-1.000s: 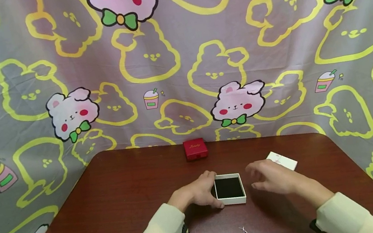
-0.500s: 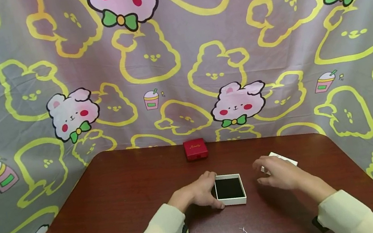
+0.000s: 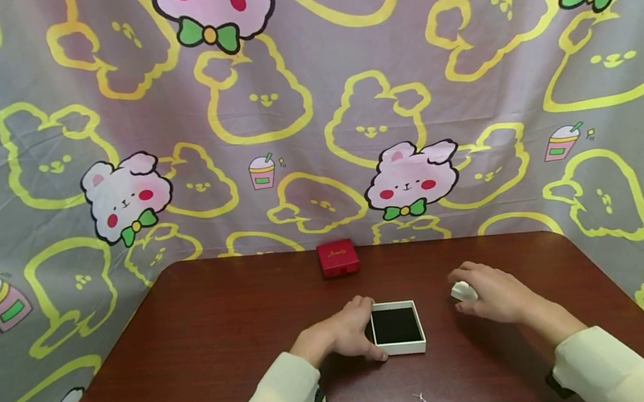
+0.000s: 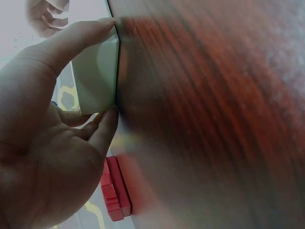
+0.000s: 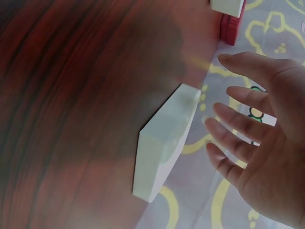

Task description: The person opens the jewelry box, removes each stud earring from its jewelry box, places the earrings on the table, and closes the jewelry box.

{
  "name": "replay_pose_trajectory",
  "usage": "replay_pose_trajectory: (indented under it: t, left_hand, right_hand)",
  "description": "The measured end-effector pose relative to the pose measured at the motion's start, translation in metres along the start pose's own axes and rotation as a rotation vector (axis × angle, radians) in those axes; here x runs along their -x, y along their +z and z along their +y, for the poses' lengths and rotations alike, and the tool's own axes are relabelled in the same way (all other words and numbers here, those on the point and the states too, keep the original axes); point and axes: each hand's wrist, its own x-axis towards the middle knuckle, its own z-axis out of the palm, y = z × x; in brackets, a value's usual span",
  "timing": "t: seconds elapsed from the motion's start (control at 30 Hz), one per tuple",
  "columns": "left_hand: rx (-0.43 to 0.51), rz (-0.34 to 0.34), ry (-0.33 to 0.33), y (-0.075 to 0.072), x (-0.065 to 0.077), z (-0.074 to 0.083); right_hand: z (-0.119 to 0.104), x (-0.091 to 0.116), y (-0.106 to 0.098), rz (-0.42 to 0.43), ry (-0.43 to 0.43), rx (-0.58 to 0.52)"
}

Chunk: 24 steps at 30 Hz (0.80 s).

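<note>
In the head view my left hand (image 3: 351, 329) grips the left side of a square white box base (image 3: 403, 350) with a black lining, standing uncovered on the table. The left wrist view shows the thumb at one corner of the box wall (image 4: 97, 78) and fingertips at the other. Over to the right, my right hand (image 3: 496, 292) hovers above a white box lid (image 3: 464, 291), hiding most of it. In the right wrist view that lid (image 5: 164, 133) lies on the table, with a gap between it and the loosely bent fingers.
A small red jewelry box (image 3: 338, 258) with gold lettering sits near the back edge of the dark wooden table (image 3: 222, 333). Thin white sticks (image 3: 420, 399) lie close to the front. A patterned cloth (image 3: 293, 112) hangs behind and along both sides.
My right hand has moved right, away from the box base and over the lid, covering it more. The left hand and the box base have stayed in place.
</note>
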Motion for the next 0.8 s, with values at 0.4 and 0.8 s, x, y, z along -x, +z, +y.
replay_pose_trajectory:
  t: [0.4,0.8]
  left_hand:
    - [0.003,0.0,-0.003,0.0,0.001,0.001]
    - [0.007,-0.007,-0.001,-0.001,0.001,0.0]
  right_hand:
    - [0.017,0.004,0.005,0.07,-0.003,0.093]
    - [0.025,0.011,0.007,0.044,0.077,0.102]
